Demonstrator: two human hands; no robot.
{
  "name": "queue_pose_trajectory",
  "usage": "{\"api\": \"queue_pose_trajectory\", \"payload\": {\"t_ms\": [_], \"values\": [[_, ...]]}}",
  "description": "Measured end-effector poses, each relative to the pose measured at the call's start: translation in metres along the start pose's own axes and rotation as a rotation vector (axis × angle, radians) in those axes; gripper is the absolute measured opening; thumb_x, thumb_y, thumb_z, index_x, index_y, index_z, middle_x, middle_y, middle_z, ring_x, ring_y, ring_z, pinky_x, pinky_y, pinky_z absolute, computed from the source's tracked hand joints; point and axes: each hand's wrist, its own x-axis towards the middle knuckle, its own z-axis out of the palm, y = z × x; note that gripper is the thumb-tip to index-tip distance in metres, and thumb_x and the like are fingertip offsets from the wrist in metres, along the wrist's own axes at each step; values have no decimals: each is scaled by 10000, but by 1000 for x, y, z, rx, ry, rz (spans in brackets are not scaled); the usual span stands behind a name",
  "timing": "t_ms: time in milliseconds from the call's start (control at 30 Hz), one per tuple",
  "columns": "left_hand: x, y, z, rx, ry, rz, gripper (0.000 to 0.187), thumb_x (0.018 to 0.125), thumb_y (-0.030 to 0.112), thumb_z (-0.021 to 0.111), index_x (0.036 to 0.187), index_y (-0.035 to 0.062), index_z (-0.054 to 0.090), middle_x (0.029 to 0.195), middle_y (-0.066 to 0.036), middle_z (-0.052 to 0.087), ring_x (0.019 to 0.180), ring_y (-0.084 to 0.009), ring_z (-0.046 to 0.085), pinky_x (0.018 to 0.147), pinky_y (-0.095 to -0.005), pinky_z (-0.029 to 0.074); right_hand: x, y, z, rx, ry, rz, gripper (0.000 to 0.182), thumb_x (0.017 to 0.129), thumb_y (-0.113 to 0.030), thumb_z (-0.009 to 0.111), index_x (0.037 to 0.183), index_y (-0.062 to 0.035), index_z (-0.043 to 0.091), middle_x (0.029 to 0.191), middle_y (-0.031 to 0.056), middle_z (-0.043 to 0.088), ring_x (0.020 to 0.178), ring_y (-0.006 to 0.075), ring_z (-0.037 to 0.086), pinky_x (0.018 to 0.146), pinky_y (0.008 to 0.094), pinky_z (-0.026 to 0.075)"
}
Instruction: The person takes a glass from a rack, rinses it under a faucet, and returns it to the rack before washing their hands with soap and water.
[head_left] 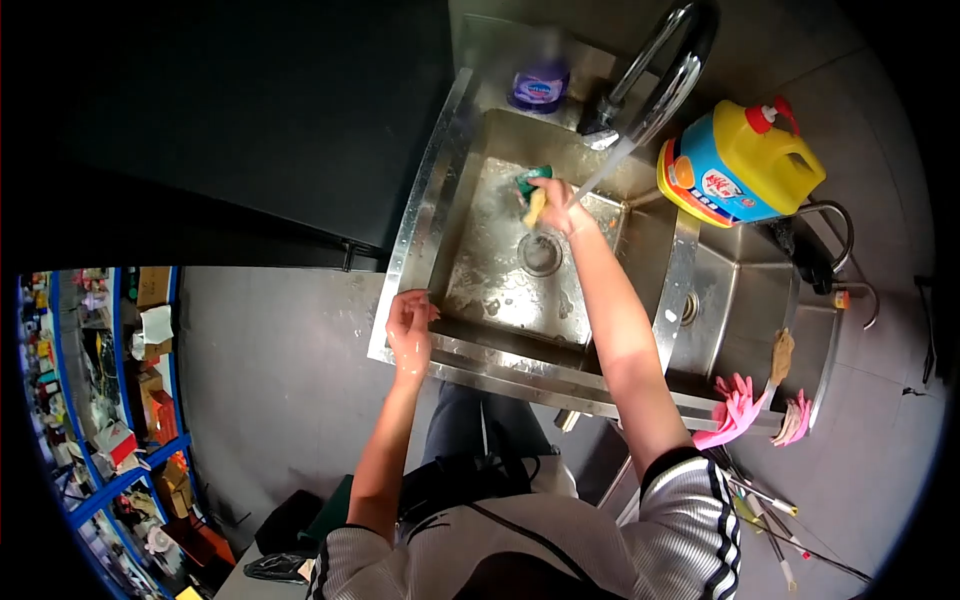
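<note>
Inside the left sink basin [470,280], my right hand [560,203] is closed on a sponge [537,207] with a yellow part and a dark green part. It is low over the basin, up and slightly left of the round drain [540,254]. Water streams from the tall chrome faucet [680,80] beside this hand and wrist. My left hand [408,315] is wet, at the basin's front left corner, above the metal rim [390,300]. Its fingers are curled in, and I see nothing in them.
A purple bottle [540,88] stands behind the basin. A large yellow jug [740,165] with a red cap is at the back right. Pink gloves [737,405] hang over the front edge of the right basin [735,300]. Stocked shelves [110,400] stand at far left.
</note>
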Motion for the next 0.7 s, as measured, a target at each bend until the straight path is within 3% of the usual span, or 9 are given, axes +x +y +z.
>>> {"api": "queue_pose_trajectory", "payload": {"t_ms": [233, 300, 400, 467, 500, 533, 567, 633, 700], "values": [[1, -9, -14, 0, 29, 41, 119, 858, 62, 463, 931, -11, 521, 711, -54, 556, 634, -102, 518, 607, -218, 414, -74, -5, 25, 543, -130, -118, 381, 869, -228, 398, 1177, -3, 389, 1116, 192, 497, 1043, 338, 481, 857, 574, 348], [0, -9, -16, 19, 56, 60, 113, 855, 62, 469, 923, -14, 518, 708, -51, 553, 627, -98, 515, 602, -215, 411, -72, -4, 27, 587, -154, -116, 398, 870, -284, 437, 1174, -29, 407, 1097, 174, 520, 1019, 336, 506, 823, 535, 404], [-4, -8, -18, 150, 100, 125, 110, 840, 51, 477, 918, -21, 508, 720, -65, 546, 647, -120, 514, 616, -239, 414, -53, -2, 9, 243, -234, -68, 418, 848, -321, 498, 1149, -36, 440, 1059, 150, 549, 964, 321, 545, 778, 450, 462], [-8, -1, -19, 339, 100, 218, 131, 819, 30, 474, 935, -27, 496, 765, -107, 548, 706, -183, 526, 658, -299, 430, -63, 7, 12, -175, 60, -57, 405, 824, -335, 553, 1085, -29, 502, 973, 112, 587, 840, 210, 575, 734, 323, 464], [-5, -7, -22, 459, 110, 374, 145, 808, 21, 482, 946, -24, 488, 810, -122, 537, 742, -210, 518, 688, -314, 419, -29, 42, -35, -639, 289, -285, 353, 816, -311, 570, 1023, -26, 546, 913, 81, 601, 808, 167, 551, 729, 299, 434], [0, -18, -30, 575, 115, 534, 164, 797, 12, 489, 957, -22, 480, 855, -137, 526, 777, -237, 511, 719, -329, 407, -59, 40, -30, -744, 345, -115, 332, 804, -287, 572, 968, 1, 571, 884, 66, 600, 821, 165, 529, 734, 307, 413], [2, -28, -38, 685, 121, 694, 186, 785, 3, 497, 968, -20, 472, 900, -152, 515, 812, -263, 503, 749, -345, 396, -48, 70, -76, -861, 422, -179, 309, 784, -254, 547, 904, 29, 587, 867, 130, 609, 811, 212, 554, 710, 317, 418], [-2, -37, -49, 704, 117, 694, 250, 762, -3, 502, 1006, -27, 453, 999, -208, 465, 902, -344, 446, 806, -400, 359, -73, 88, -115, -1397, 575, -25, 253, 733, -158, 473, 817, 43, 604, 840, 237, 593, 785, 317, 591, 670, 351, 450], [-6, -41, -56, 750, 124, 716, 286, 767, 4, 501, 1043, -30, 433, 1033, -213, 445, 926, -341, 430, 819, -404, 351, -41, 148, -251, -1914, 166, 163, 240, 700, -145, 473, 756, 32, 626, 864, 196, 610, 789, 327, 595, 696, 377, 467]]}}
